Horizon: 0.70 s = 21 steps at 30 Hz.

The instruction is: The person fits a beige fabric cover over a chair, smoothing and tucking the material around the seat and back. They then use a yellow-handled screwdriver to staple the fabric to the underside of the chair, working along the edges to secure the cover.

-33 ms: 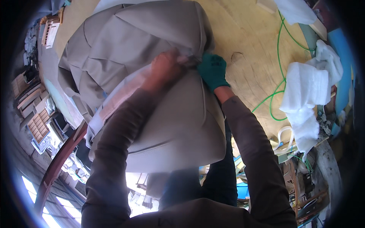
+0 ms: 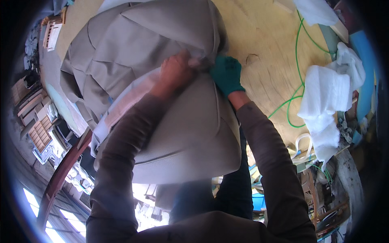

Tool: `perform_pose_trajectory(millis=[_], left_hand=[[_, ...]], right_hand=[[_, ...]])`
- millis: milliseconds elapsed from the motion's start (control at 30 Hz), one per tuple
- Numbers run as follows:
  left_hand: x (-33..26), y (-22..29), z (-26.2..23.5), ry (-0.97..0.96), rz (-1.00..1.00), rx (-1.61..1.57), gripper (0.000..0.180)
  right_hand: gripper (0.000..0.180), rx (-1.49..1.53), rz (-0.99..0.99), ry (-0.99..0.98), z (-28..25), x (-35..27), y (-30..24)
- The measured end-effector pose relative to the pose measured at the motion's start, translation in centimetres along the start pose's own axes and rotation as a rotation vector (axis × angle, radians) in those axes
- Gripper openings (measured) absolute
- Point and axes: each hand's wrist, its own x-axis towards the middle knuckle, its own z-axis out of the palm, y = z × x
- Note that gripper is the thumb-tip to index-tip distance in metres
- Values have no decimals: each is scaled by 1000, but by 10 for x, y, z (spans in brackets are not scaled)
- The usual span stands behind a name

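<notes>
A taupe, leather-like upholstery cover (image 2: 133,44) lies in broad folds over the far half of the work surface. Its nearer part is drawn smooth over a bulky, cushion-like form (image 2: 190,121) with a piped seam along the right side. Bare and closed, my left hand (image 2: 175,72) pinches the cover's material at the fold between the two parts. My right hand (image 2: 227,75), in a green glove, is closed on the same fold just to the right. The small dark bit between my hands is blurred. Beneath my left forearm runs a pale pinkish-white lining strip (image 2: 131,99).
A plywood tabletop (image 2: 263,36) spreads to the right, with a thin green hose (image 2: 298,56) looped over it. White wadding (image 2: 326,93) hangs at its right edge. Wooden pieces and scraps (image 2: 42,133) are piled at the left, beside a dark red beam (image 2: 65,174).
</notes>
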Motion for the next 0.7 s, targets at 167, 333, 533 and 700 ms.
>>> perform_pose_trajectory(millis=[167, 333, 533, 700], left_hand=[[28, -20, 27, 14, -40, 51, 29], [47, -40, 53, -65, 29, 77, 37], [58, -49, 64, -105, 29, 139, 37], [59, -53, 63, -54, 129, 166, 36]], right_hand=[[18, 45, -1, -55, -1, 8, 1], [19, -62, 22, -78, 16, 14, 7], [22, -148, 116, -107, 20, 28, -1], [48, 197, 151, -291, -17, 16, 18]])
